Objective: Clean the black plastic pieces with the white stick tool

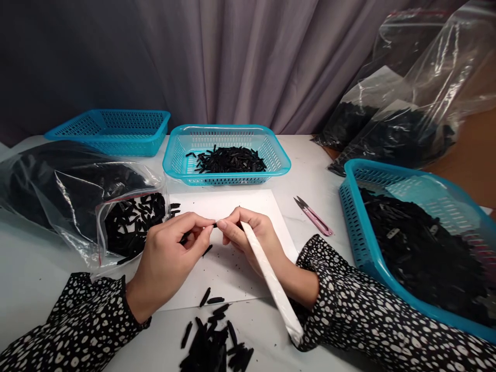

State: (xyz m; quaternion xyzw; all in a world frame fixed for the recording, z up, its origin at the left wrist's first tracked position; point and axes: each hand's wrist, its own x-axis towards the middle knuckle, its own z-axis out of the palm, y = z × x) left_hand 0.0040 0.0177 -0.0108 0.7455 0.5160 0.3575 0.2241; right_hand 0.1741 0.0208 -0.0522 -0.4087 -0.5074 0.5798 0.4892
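Note:
Over a white sheet of paper [232,279], my left hand [166,258] pinches a small black strip [215,225] between thumb and forefinger. Another dark piece [188,237] shows under its curled fingers. My right hand [258,237] is closed round a flat white-wrapped stick [267,274] that slants down toward the wrist. Its thumb and fingertip meet the other end of the black strip. Whether the stick has a blade or tip is hidden by the fingers. Below the hands lies a pile of short black fuzzy pieces [211,346], a few of them on the paper.
An open plastic bag [77,191] of black pieces lies left. A blue basket [228,180] with black pieces stands behind the paper, another blue basket [135,147] back left. Pink-handled thread snips [313,216] and a large filled basket [351,227] are right, with zip bags [403,124] behind.

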